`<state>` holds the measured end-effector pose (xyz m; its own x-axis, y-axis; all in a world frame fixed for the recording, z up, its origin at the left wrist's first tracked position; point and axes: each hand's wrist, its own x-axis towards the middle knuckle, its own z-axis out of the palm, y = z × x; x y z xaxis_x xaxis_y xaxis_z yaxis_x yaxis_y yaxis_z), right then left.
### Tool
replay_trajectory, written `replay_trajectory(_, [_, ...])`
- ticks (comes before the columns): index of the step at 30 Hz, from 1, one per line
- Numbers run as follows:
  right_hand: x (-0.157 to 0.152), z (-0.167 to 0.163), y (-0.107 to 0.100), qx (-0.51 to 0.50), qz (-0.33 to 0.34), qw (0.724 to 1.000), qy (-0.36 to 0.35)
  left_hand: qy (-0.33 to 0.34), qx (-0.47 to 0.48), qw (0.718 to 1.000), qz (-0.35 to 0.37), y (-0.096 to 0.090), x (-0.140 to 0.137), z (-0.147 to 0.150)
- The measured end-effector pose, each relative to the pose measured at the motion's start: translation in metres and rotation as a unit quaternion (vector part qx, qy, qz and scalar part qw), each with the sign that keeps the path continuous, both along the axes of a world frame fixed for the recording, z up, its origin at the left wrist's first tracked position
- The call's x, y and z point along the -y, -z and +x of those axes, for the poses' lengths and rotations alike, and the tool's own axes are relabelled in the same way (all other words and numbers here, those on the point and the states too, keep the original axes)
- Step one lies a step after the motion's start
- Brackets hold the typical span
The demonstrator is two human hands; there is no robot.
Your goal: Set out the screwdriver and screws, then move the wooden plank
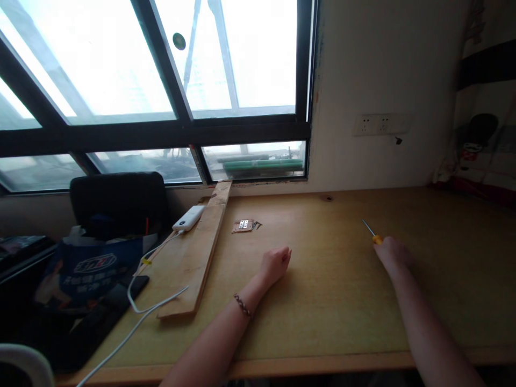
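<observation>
My right hand [390, 252] is closed round the yellow handle of a screwdriver [377, 238], whose metal shaft points up and left over the table. My left hand [276, 264] rests on the tabletop in a loose fist, its fingers curled in; I see nothing in it. Beyond the left hand lies a metal hinge [244, 224] on a small piece of brown wood or card [237, 229]. Several dark screws [257, 225] lie just right of the hinge, apart from both hands.
A long wooden board [193, 252] lies along the left of the table [322, 301]. On it sits a white power bank [188, 218] with a white cable [137, 312] trailing off the front. Left stand a black chair [119, 201] and a blue bag [94, 269]. Wall sockets [381, 124] are behind.
</observation>
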<state>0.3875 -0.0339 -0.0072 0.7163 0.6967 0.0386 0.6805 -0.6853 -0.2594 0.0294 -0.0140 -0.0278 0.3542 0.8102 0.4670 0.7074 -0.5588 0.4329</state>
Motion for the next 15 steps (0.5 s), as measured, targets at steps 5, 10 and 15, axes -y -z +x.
replay_trajectory(5, [0.001,0.003,0.002,0.0,0.0,1.0,-0.001,0.003,0.0,1.0,0.002,-0.001,0.0,0.0])
replay_trajectory(10, [-0.001,-0.011,0.0,0.117,0.162,0.976,-0.087,-0.003,-0.006,1.0,-0.004,-0.002,0.0,0.0])
replay_trajectory(15, [-0.01,-0.091,-0.007,0.021,0.345,0.876,-0.337,-0.018,-0.014,1.0,-0.002,-0.001,-0.002,0.0])
